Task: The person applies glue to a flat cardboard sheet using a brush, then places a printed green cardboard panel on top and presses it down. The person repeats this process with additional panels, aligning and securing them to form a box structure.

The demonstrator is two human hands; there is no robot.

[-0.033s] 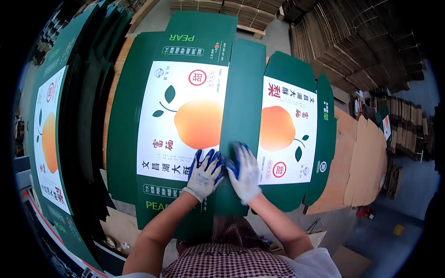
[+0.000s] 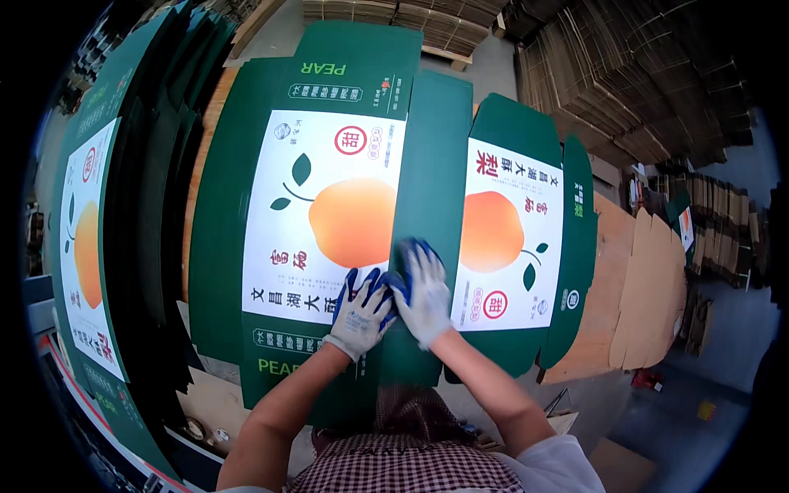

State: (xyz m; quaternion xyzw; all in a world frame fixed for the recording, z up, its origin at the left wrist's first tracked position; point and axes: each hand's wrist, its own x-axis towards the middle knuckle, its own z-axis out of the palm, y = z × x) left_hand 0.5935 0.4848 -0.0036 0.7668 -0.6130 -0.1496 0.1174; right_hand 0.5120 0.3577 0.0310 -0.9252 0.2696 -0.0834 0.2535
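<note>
A green printed carton sheet lies flat before me, with a white panel and an orange fruit picture on each side of a plain green band. My left hand, in a white glove with blue-coated fingers, rests palm down on the lower right corner of the left panel. Its fingers are stretched out. My right hand, gloved the same way, lies on the green band, its fingers extended and pointing away from me. The two thumbs are close together. Neither hand grips anything.
A stack of similar green cartons stands at the left. Under the sheet is a wooden tabletop, with plain brown cardboard on its right end. Brown cardboard piles rise at the far right. A checked apron covers my front.
My right hand has slid slightly away from me and to the left along the green band, nearer my left hand. The left hand and the sheet stay almost in place.
</note>
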